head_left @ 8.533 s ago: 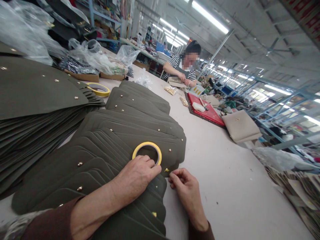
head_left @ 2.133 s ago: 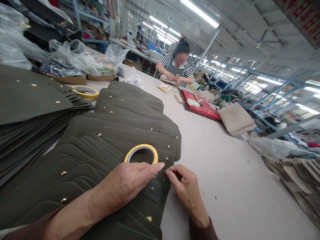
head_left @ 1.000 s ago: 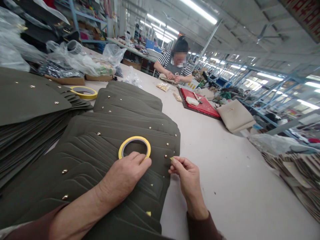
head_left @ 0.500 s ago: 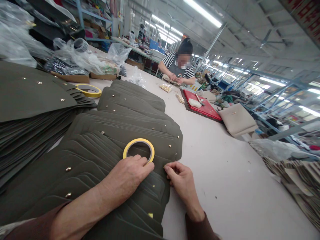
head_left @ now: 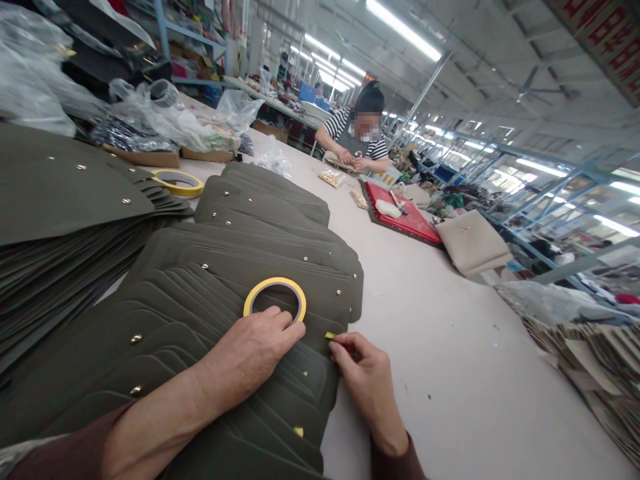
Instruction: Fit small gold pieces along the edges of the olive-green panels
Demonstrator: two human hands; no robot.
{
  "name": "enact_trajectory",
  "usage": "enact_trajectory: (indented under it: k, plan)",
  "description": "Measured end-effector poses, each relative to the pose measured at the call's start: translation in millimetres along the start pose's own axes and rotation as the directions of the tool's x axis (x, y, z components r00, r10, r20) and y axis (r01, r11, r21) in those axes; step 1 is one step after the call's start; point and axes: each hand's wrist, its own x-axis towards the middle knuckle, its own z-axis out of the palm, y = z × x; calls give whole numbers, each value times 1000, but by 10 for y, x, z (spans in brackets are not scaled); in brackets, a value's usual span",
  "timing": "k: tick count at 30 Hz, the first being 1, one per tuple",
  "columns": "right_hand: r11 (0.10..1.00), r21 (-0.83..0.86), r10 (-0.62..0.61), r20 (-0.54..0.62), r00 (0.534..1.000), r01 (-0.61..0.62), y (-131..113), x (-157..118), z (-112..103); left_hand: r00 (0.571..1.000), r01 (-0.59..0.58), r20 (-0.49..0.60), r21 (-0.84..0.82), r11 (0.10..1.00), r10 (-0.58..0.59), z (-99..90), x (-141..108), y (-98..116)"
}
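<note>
Left hand point(head_left: 260, 343) closed on the near rim of a yellow roll of tape point(head_left: 275, 283), which stands tilted over the overlapping dark sheets point(head_left: 235, 272). Right hand point(head_left: 369, 377) at the right edge of those sheets, thumb and forefinger nearly together at a small yellow bit of tape point(head_left: 330, 335) that lies at the fingertips; cannot tell whether it is pinched or only touched. Second roll point(head_left: 181, 191) rests farther back, beside the larger pile of sheets point(head_left: 65, 190) at left, on the pale table point(head_left: 415, 313).
</note>
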Motion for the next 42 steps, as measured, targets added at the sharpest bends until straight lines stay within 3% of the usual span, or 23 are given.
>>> enact_trajectory:
  k: [3,8,11,15,18,20,24,29,33,35,37,40,42]
  plan:
    - [968,-196,-170,-59,984,155,-13,7,90,999,-26,-28,7,1000,26,5,-5,-11]
    - [924,-337,-220,-83,972,180,-28,68,160,987,-106,-126,-38,994,101,3,-32,-45]
    - [915,-366,-184,-7,983,169,-54,69,97,971,-115,-222,-109,987,89,2,-50,-75]
    - [923,-353,-101,156,983,151,-108,53,-14,921,-220,-364,-198,955,137,19,-68,-99]
    - [946,-248,-181,131,975,209,-168,39,-40,911,-263,-369,-178,948,183,42,-72,-93]
    - [932,-134,-334,40,942,337,-218,20,-21,920,-244,-350,-152,958,179,51,-69,-75]
    - [802,-67,-595,-5,803,594,-283,-24,66,929,-215,-335,-144,966,157,45,-60,-8]
    - [695,-148,-709,20,705,703,-271,-37,157,930,-236,-330,-206,950,159,44,-48,56]
    - [658,-270,-736,-29,676,704,-284,-57,187,935,-227,-323,-237,945,144,55,-38,35]
    - [686,-282,-712,-68,699,671,-313,-88,203,944,-203,-298,-188,961,141,48,-39,21]
    - [774,-215,-624,-107,774,595,-355,-125,222,944,-205,-292,-149,967,155,32,-47,24]
    - [949,53,-304,-93,948,309,-401,-136,238,916,-247,-356,-135,960,186,11,-67,68]
    - [963,259,-63,-45,997,72,-379,-84,212,898,-290,-383,-148,946,215,10,-82,106]
